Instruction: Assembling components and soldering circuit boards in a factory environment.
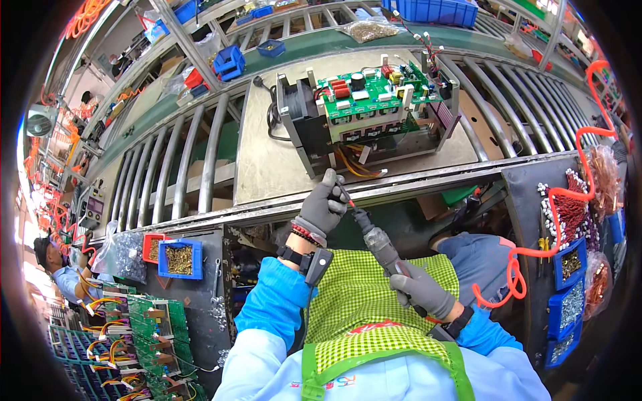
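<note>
My right hand [422, 291], in a grey glove, is wrapped round the body of a power screwdriver [382, 248] held before my apron. The driver's bit points up and left towards my left hand [324, 206], also gloved. Its fingers are curled together beside the bit's tip; whatever they pinch is too small to make out. Just beyond that hand stands an open electronic unit [374, 123] with a green circuit board [364, 90] on top, a black fan-like part at its left end and yellow-brown wires [358, 166] hanging at the front.
The unit rests on a pale board [257, 170] over the roller conveyor [177, 160]. At left are a blue bin of brass-coloured screws [180, 259] and stacked circuit boards [157, 334]. Blue bins of small parts [568, 266] stand at right, near a coiled orange hose [515, 271].
</note>
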A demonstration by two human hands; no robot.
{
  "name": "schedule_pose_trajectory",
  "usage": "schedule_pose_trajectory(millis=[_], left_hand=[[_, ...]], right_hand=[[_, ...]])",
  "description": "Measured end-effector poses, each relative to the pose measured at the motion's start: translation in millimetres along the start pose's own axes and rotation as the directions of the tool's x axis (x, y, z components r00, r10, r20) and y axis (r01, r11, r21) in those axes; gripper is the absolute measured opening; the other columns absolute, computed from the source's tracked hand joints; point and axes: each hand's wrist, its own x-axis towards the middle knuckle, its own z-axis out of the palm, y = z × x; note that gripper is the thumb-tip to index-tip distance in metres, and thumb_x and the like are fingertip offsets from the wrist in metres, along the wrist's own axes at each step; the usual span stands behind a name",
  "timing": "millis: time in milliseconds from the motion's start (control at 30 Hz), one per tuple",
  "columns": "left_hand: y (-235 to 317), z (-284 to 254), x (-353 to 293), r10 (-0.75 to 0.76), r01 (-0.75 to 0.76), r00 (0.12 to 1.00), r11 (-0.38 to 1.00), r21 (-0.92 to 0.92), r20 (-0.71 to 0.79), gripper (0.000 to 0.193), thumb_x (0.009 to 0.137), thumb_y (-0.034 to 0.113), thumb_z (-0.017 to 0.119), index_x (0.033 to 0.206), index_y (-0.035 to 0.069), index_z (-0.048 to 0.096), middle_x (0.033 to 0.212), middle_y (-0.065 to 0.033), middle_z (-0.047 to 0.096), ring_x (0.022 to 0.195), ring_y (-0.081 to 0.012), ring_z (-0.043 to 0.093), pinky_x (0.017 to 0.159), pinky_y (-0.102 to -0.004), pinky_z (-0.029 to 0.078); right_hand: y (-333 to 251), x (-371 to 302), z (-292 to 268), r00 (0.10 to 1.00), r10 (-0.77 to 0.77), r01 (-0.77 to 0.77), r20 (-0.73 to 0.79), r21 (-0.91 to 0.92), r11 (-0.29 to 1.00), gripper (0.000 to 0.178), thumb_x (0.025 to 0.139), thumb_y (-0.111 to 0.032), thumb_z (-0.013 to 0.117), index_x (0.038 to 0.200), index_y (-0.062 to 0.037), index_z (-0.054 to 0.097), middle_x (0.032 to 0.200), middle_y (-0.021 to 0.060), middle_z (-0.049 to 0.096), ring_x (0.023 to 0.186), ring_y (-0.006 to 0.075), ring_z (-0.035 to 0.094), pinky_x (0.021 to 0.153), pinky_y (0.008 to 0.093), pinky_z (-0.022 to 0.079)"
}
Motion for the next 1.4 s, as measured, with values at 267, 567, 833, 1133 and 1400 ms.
schedule_pose_trajectory(millis=[267, 567, 833, 1133, 1400], left_hand=[[18.2, -2.8, -1.5, 0.169, -0.098, 0.985, 0.705, 0.703, -0.031, 0.033, 0.095, 0.037, 0.059, 0.096, 0.005, 0.062, 0.073, 0.0029, 0.056, 0.057, -0.0023, 0.043, 0.047, -0.0143, 0.032], [22.5, -8.8, 18.7, 0.087, 0.004, 0.992, 0.688, 0.726, -0.087, 0.028, 0.096, 0.03, 0.056, 0.096, 0.003, 0.061, 0.078, 0.0014, 0.058, 0.056, -0.0012, 0.042, 0.048, -0.0133, 0.031], [23.4, -0.4, 24.4, 0.108, 0.069, 0.978, 0.645, 0.761, -0.18, 0.024, 0.093, 0.024, 0.057, 0.085, 0.002, 0.062, 0.076, -0.003, 0.063, 0.057, -0.0018, 0.049, 0.046, -0.0139, 0.036], [22.0, -7.1, 28.7, 0.135, 0.04, 0.976, 0.652, 0.757, -0.169, 0.024, 0.091, 0.025, 0.059, 0.085, 0.002, 0.063, 0.077, -0.0034, 0.064, 0.061, -0.0053, 0.055, 0.049, -0.0164, 0.039], [45.3, 33.5, -15.2, 0.234, -0.073, 0.694, -0.918, 0.391, 0.681, 0.031, 0.086, 0.02, 0.059, 0.116, 0.013, 0.062, 0.114, -0.0032, 0.061, 0.107, -0.0238, 0.056, 0.091, -0.0407, 0.044]], right_hand=[[-3.2, 7.5, -13.9, 1.0, 0.017, -0.018, -0.013, -0.085, 0.996, 0.036, 0.092, -0.036, 0.06, 0.109, -0.0057, 0.05, 0.07, -0.0013, 0.051, 0.051, 0.0055, 0.049, 0.046, 0.0229, 0.041], [-8.6, 27.0, -3.2, 0.997, 0.072, -0.072, 0.007, 0.103, 0.992, 0.035, 0.094, -0.039, 0.057, 0.105, -0.0065, 0.051, 0.071, -0.0021, 0.05, 0.051, 0.0048, 0.049, 0.044, 0.0215, 0.04], [-4.6, 44.5, 3.5, 0.992, 0.085, -0.077, -0.095, 0.081, 0.994, 0.033, 0.094, -0.039, 0.057, 0.106, -0.0091, 0.052, 0.073, -0.0016, 0.052, 0.051, 0.0046, 0.048, 0.044, 0.0209, 0.039], [6.8, 54.8, 8.0, 0.989, -0.007, 0.011, -0.15, 0.026, 1.0, 0.039, 0.093, -0.039, 0.061, 0.108, -0.0047, 0.051, 0.068, -0.0016, 0.05, 0.047, 0.0054, 0.049, 0.042, 0.0222, 0.041], [-17.9, 51.0, 8.7, 0.992, 0.096, -0.082, -0.085, 0.153, 0.985, 0.036, 0.093, -0.041, 0.056, 0.103, -0.0073, 0.052, 0.072, -0.0011, 0.05, 0.048, 0.0059, 0.047, 0.042, 0.0222, 0.038]])
